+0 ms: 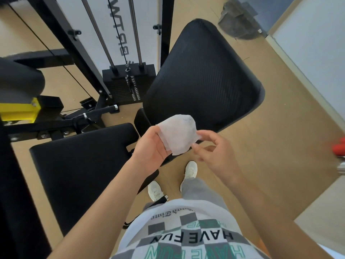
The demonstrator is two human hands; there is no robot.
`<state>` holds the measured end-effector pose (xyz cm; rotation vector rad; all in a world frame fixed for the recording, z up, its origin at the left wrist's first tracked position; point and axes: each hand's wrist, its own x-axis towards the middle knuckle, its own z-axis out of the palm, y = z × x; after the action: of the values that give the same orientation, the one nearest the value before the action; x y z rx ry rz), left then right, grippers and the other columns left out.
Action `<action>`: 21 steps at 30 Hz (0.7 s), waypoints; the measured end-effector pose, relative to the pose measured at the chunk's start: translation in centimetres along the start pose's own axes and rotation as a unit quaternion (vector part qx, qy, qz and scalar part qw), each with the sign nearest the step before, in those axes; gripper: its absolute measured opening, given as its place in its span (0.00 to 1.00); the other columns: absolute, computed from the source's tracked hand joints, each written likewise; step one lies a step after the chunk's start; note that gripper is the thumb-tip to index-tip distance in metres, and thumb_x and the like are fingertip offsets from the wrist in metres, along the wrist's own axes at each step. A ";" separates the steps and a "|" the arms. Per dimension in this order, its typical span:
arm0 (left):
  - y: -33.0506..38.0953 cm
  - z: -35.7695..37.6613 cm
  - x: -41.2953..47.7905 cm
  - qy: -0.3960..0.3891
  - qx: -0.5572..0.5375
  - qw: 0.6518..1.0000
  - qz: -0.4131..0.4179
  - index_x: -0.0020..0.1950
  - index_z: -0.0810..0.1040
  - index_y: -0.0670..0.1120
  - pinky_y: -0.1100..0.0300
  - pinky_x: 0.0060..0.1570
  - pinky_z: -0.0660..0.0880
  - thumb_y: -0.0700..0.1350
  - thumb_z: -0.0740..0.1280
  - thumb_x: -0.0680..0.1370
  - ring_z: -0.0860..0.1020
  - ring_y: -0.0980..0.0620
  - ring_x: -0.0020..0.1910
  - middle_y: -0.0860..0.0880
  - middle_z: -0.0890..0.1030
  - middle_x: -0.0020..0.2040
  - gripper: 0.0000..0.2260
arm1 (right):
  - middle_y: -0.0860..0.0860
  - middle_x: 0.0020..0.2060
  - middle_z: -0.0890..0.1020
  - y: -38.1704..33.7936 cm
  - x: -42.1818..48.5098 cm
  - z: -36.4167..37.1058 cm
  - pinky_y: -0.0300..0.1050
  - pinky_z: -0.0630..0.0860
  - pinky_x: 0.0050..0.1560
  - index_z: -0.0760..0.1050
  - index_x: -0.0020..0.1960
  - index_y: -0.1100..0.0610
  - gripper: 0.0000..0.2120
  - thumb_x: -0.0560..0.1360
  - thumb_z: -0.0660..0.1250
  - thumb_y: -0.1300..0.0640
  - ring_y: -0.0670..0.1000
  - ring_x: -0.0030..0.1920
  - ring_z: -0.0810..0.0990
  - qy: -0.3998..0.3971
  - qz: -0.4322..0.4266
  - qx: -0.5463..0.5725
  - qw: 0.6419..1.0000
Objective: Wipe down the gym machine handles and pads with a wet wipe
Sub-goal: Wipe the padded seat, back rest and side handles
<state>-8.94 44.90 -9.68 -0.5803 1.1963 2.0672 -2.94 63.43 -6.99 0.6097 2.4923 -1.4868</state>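
Observation:
A white wet wipe (178,134) is spread between both hands in the middle of the view, above the gap between two black pads. My left hand (149,149) holds its left edge in the palm and thumb. My right hand (214,146) pinches its right edge with the fingertips. Below the wipe, the flat black seat pad (78,172) lies to the left. The tilted black back pad (201,75) with a ribbed surface rises behind it. A black handle (100,112) with chrome rings sticks out at the left, near the frame.
The weight stack (128,85) with chrome guide rods and cable stands behind the pads. A yellow bracket (20,112) and another dark pad sit at the far left. A red object (339,147) lies on the tan floor at right. My white shoes (190,170) stand beside the seat.

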 end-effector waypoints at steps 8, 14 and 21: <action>2.4 1.0 0.7 -0.050 0.028 0.997 -0.049 0.75 0.71 0.42 0.40 0.71 0.68 0.55 0.53 0.83 0.70 0.34 0.74 0.39 0.75 0.72 0.26 | 0.48 0.60 0.83 -1.7 1.9 -1.9 0.55 0.81 0.60 0.71 0.72 0.52 0.31 0.72 0.72 0.44 0.50 0.60 0.83 -0.050 0.042 0.197 0.978; 3.3 3.1 0.8 -0.101 0.166 0.980 0.048 0.68 0.78 0.43 0.46 0.62 0.79 0.54 0.65 0.82 0.81 0.42 0.62 0.42 0.82 0.63 0.20 | 0.60 0.45 0.82 -1.7 2.3 -3.0 0.59 0.82 0.49 0.80 0.50 0.60 0.08 0.76 0.75 0.56 0.59 0.47 0.82 0.057 -0.038 0.105 0.992; 5.5 8.9 3.9 -0.013 0.402 0.860 0.315 0.52 0.83 0.45 0.68 0.46 0.79 0.44 0.72 0.80 0.83 0.59 0.46 0.54 0.84 0.46 0.03 | 0.46 0.35 0.79 -2.6 3.3 -6.5 0.32 0.70 0.36 0.81 0.47 0.55 0.03 0.76 0.74 0.56 0.46 0.36 0.77 0.227 -0.154 -0.076 0.959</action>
<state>-16.02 52.01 -4.74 0.2848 2.2569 1.7541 -6.68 68.89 -2.91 0.6151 3.1462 -1.3467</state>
